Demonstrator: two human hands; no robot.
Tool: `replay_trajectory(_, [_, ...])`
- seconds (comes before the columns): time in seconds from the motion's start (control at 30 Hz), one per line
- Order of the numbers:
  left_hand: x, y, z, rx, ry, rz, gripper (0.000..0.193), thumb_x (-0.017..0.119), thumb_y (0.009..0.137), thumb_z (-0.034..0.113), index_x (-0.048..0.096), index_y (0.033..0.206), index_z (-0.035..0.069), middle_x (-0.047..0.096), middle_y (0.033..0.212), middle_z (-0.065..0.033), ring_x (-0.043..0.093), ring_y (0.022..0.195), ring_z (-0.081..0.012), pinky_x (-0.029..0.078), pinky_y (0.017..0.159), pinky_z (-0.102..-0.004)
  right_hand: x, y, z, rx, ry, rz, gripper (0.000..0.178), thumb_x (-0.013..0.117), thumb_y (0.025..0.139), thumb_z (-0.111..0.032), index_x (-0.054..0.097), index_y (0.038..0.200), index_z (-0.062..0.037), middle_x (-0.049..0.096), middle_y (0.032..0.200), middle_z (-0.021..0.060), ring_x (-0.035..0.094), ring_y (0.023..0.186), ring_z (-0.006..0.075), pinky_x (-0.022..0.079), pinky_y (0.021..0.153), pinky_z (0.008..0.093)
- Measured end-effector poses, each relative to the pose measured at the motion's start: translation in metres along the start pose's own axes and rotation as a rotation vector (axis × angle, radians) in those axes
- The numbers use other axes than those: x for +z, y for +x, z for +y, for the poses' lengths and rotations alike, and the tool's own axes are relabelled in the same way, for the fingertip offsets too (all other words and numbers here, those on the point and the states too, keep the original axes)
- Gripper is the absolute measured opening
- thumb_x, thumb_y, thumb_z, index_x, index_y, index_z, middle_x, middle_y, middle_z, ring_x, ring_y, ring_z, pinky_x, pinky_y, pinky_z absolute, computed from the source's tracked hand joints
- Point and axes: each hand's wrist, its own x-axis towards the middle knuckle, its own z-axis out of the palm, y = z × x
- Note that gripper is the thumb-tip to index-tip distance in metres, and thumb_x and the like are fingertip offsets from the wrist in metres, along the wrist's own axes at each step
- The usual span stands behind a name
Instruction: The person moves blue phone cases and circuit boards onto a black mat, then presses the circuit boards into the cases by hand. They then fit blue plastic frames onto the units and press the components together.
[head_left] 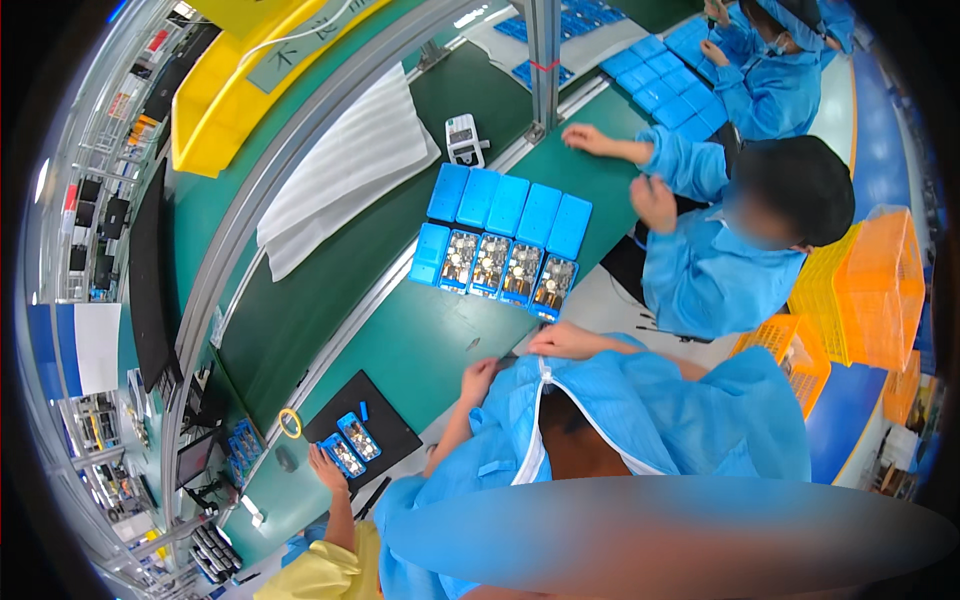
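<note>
My left hand (pixel 478 381) is at the near edge of the green workbench, its fingers curled together. My right hand (pixel 562 341) is just to its right, close in front of my blue jacket, fingers bent inward. A small dark patch shows between the two hands; whether either one holds it I cannot make out. Just beyond my right hand is a row of open blue cases (pixel 522 272) packed with metal-and-dark parts. Behind them, closed blue cases (pixel 508 205) form a second row. One more closed blue case (pixel 429 254) sits at the left end of the open row.
At right, a co-worker (pixel 700 220) in blue sits by the bench; another is farther back near stacked blue cases (pixel 665 85). At lower left, a yellow-sleeved person's hand (pixel 327 468) touches blue cases on a black mat (pixel 395 415). White foam sheets (pixel 345 165) and a white device (pixel 464 140) lie beyond.
</note>
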Motion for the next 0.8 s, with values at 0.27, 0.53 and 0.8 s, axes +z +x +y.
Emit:
replay_trajectory(0.27, [-0.003,-0.048,-0.053,0.001,0.086,0.369,0.027,0.061,0.088,0.026,0.072,0.105,0.008,0.072,0.088,-0.0114,0.069,0.082,-0.0187,0.053,0.073,-0.0332,-0.008,0.032,-0.017,-0.132,-0.029,0.27,0.019,0.054,0.093,-0.015,0.065,0.093,-0.0001,0.068,0.088,0.0146,0.066,0.082,0.029,0.051,0.073,0.0377])
replay_trajectory(0.53, [0.009,-0.101,-0.046,-0.037,-0.177,0.492,0.025,0.06,0.089,0.018,0.071,0.108,0.006,0.072,0.09,-0.0105,0.068,0.084,-0.0183,0.054,0.076,-0.0323,0.026,0.047,-0.061,-0.221,0.006,-0.191,0.014,0.058,0.092,-0.012,0.065,0.092,-0.0002,0.067,0.078,0.0077,0.061,0.07,0.0165,0.048,0.064,0.0297])
replay_trajectory(0.8, [-0.071,-0.201,-0.103,-0.097,-0.876,1.002,0.029,0.058,0.094,0.018,0.062,0.121,0.007,0.068,0.101,-0.005,0.066,0.092,-0.0155,0.05,0.076,-0.03,0.062,0.119,-0.041,0.116,0.094,-0.32,0.015,0.056,0.094,-0.009,0.064,0.094,0.0039,0.068,0.086,0.0079,0.066,0.079,0.0141,0.053,0.072,0.0274])
